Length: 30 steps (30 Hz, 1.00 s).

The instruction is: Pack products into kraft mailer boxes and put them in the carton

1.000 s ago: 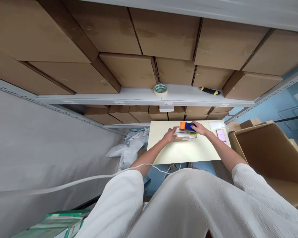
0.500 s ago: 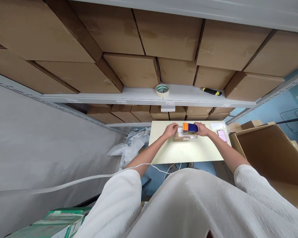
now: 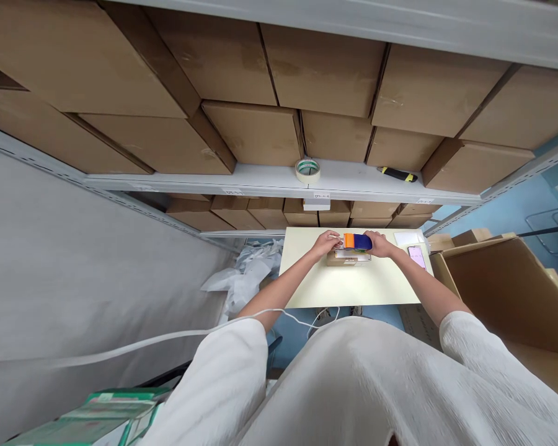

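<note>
My right hand (image 3: pixel 377 244) is closed around a blue and orange tape dispenser (image 3: pixel 361 241), held just over a small cardboard box (image 3: pixel 338 261). The box lies on the pale yellow tabletop (image 3: pixel 316 289) and has a white label on top. At the dispenser's orange end, my left hand (image 3: pixel 326 243) has its fingers pinched together. What sits between those fingers is too small to make out. The dispenser covers part of the box's top.
A phone (image 3: pixel 417 256) and white paper (image 3: pixel 407 238) lie at the table's right. Beyond stands an open carton (image 3: pixel 506 279). The shelf above carries cardboard boxes, a tape roll (image 3: pixel 307 171) and a utility knife (image 3: pixel 398 174). A white cable (image 3: pixel 167 335) crosses at left.
My left hand has moved slightly right, from the box's left end up to the orange end of the dispenser. The dispenser in my right hand has barely shifted.
</note>
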Each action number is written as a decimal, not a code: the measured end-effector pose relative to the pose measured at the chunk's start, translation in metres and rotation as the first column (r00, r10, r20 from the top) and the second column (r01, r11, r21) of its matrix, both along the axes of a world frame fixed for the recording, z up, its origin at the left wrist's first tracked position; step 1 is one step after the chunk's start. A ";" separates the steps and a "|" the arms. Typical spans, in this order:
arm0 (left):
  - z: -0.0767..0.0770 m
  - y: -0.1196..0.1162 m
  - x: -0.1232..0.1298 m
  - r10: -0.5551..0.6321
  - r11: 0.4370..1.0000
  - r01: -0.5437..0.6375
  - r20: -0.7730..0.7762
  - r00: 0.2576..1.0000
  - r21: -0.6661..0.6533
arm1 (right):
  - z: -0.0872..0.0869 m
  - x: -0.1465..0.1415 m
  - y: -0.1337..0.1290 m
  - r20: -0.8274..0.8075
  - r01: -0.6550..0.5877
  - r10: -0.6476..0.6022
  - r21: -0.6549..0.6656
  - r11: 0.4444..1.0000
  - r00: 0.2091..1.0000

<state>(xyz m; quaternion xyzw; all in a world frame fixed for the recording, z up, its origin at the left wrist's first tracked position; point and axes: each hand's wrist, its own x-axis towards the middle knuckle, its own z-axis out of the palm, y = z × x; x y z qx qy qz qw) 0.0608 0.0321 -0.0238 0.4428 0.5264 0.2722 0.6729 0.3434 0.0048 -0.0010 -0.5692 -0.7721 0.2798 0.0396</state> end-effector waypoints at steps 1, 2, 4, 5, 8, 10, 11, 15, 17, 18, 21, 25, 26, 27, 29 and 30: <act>0.001 0.000 0.000 0.000 1.000 0.000 0.008 1.000 -0.005 | 0.000 0.000 0.000 0.005 -0.002 0.002 0.001 1.000 1.000; 0.002 0.000 0.000 -0.004 1.000 0.005 0.013 1.000 -0.009 | 0.000 0.000 0.000 0.009 -0.003 0.003 0.000 1.000 1.000; 0.002 0.000 0.001 -0.016 1.000 0.016 0.018 1.000 -0.011 | -0.001 0.000 0.000 0.016 -0.004 0.004 0.000 1.000 1.000; 0.002 -0.001 0.001 -0.020 1.000 0.021 0.017 1.000 -0.010 | -0.001 0.000 0.000 0.019 -0.005 0.005 0.001 1.000 1.000; -0.001 0.000 0.005 -0.026 1.000 0.026 0.005 1.000 0.001 | -0.001 -0.001 0.001 0.029 -0.011 0.011 0.005 1.000 1.000; -0.002 0.000 0.006 -0.032 0.999 0.033 -0.007 0.999 0.013 | 0.000 -0.001 0.001 0.031 -0.017 0.016 0.012 1.000 0.999; -0.003 0.001 0.007 -0.032 0.999 0.033 -0.013 0.999 0.019 | 0.001 -0.001 0.001 0.029 -0.021 0.021 0.014 1.000 0.999; -0.005 0.005 0.004 0.011 0.999 -0.009 -0.038 0.999 0.033 | 0.007 -0.001 0.002 0.020 -0.068 0.068 0.003 0.998 0.998; -0.005 0.007 0.002 0.037 0.998 -0.034 -0.053 0.998 0.051 | 0.011 -0.002 0.003 0.057 -0.101 0.101 0.002 0.995 0.993; -0.004 0.007 0.001 0.046 0.997 -0.042 -0.063 0.997 0.065 | 0.014 -0.004 0.004 0.084 -0.116 0.115 0.003 0.993 0.990; -0.004 0.008 -0.001 0.075 0.994 -0.068 -0.078 0.994 0.089 | 0.020 -0.008 0.006 0.149 -0.150 0.147 0.007 0.989 0.978; -0.003 0.008 -0.007 0.131 0.988 -0.127 -0.044 0.990 0.093 | 0.027 -0.012 0.008 0.191 -0.190 0.185 0.008 0.982 0.964; -0.003 0.009 -0.009 0.143 0.986 -0.139 -0.035 0.989 0.097 | 0.029 -0.012 0.008 0.199 -0.192 0.186 0.012 0.981 0.962; -0.002 0.009 -0.012 0.149 0.984 -0.146 -0.029 0.988 0.101 | 0.031 -0.013 0.008 0.205 -0.191 0.184 0.018 0.981 0.961; -0.002 0.011 -0.018 0.154 0.983 -0.151 -0.024 0.988 0.105 | 0.035 -0.014 0.009 0.216 -0.191 0.182 0.025 0.981 0.959; -0.002 0.012 -0.020 0.158 0.982 -0.154 -0.026 0.987 0.107 | 0.037 -0.015 0.009 0.223 -0.194 0.184 0.025 0.981 0.957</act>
